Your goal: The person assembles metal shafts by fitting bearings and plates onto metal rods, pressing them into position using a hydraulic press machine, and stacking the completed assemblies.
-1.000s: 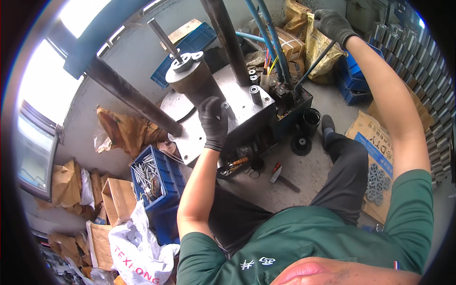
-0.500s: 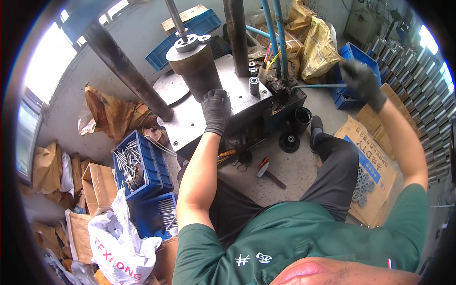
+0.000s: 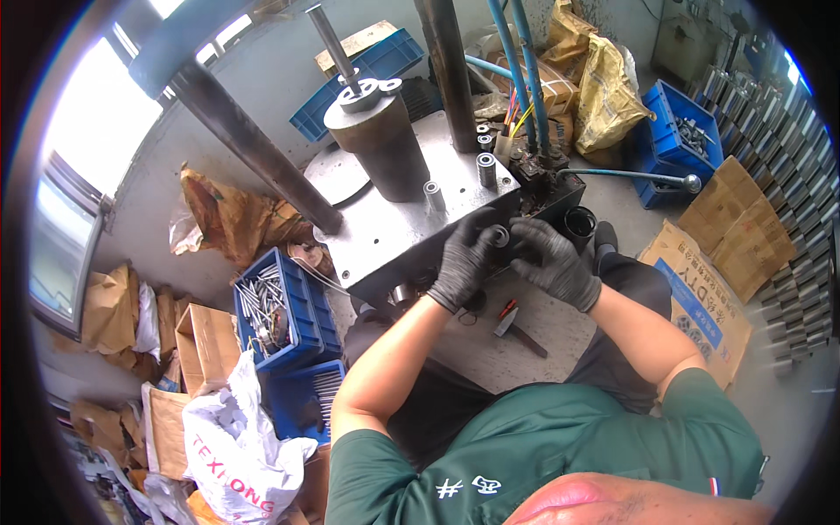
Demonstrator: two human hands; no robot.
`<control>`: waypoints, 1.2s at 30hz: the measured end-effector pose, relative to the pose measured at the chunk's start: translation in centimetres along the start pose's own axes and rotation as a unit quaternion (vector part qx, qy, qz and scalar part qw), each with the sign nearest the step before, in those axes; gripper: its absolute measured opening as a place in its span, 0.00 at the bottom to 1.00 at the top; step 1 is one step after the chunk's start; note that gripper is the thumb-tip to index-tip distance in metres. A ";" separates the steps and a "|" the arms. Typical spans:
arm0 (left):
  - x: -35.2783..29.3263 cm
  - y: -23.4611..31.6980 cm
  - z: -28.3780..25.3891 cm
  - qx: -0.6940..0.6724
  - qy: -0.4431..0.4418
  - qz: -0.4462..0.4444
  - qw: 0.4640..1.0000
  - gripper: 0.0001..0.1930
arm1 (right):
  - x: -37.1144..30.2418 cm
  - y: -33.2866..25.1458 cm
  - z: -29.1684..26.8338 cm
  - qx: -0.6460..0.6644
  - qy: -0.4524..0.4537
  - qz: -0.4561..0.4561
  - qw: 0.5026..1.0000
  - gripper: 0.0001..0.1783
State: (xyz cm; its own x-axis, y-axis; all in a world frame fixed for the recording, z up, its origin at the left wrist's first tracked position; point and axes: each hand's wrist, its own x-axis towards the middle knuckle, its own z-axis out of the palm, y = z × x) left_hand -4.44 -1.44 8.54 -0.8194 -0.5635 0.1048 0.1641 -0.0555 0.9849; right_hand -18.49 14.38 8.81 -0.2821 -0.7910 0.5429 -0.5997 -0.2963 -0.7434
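Note:
Both hands wear dark grey gloves and meet in front of the press. My left hand (image 3: pixel 462 264) is closed on a small round metal bearing (image 3: pixel 500 235), whose end face shows by the fingertips. My right hand (image 3: pixel 558 262) is just right of it, fingers apart and slightly bent toward the bearing; whether they touch it is hard to tell. Behind them is the metal press plate (image 3: pixel 394 229), with a dark cylinder (image 3: pixel 382 149) carrying several light rings and a rod on top. A short metal sleeve (image 3: pixel 433 196) and a stack of bearings (image 3: pixel 486 170) stand upright on the plate.
A lever with a ball end (image 3: pixel 691 184) reaches out right. A hammer (image 3: pixel 518 332) lies on the floor between my legs. Blue crates (image 3: pixel 302 311) of metal rods stand left, another blue crate (image 3: pixel 678 131) far right. Cardboard (image 3: pixel 696 297) lies right; a white sack (image 3: pixel 241 437) sits lower left.
My right hand has left the lever's end and come in beside the left. My left hand has moved off the dark cylinder's foot toward me, now with the bearing. The view has shifted slightly.

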 end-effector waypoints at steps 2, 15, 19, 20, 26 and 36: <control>-1.1 -0.7 0.2 -0.046 -0.043 -0.031 0.998 0.27 | 0.0 -0.5 0.7 -0.031 -0.035 -0.029 0.999 0.26; 5.3 6.8 -5.2 0.109 0.045 0.223 0.968 0.14 | -0.6 2.4 1.1 0.029 0.051 0.047 0.997 0.13; 13.9 17.6 -10.1 0.348 0.385 0.367 0.772 0.17 | -1.2 3.4 0.4 0.059 0.091 0.071 0.992 0.13; 15.8 19.5 -12.0 0.366 0.430 0.342 0.751 0.19 | -1.0 3.2 0.5 0.064 0.097 0.069 0.991 0.12; 21.4 22.5 -14.0 0.317 0.283 0.123 0.897 0.17 | -1.6 4.3 0.8 0.028 0.104 0.076 0.991 0.12; 21.4 19.1 -16.7 0.410 0.307 0.215 0.831 0.15 | 8.0 3.1 -1.4 -0.124 0.040 -0.098 0.987 0.09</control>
State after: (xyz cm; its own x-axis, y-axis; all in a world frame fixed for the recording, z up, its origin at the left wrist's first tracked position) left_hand -9.69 -28.32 27.31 -0.3049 -0.7143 0.6300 -0.2658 0.6990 0.6639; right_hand -23.62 7.85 11.42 -0.1943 -0.6840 0.7032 -0.8104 -0.2920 -0.5080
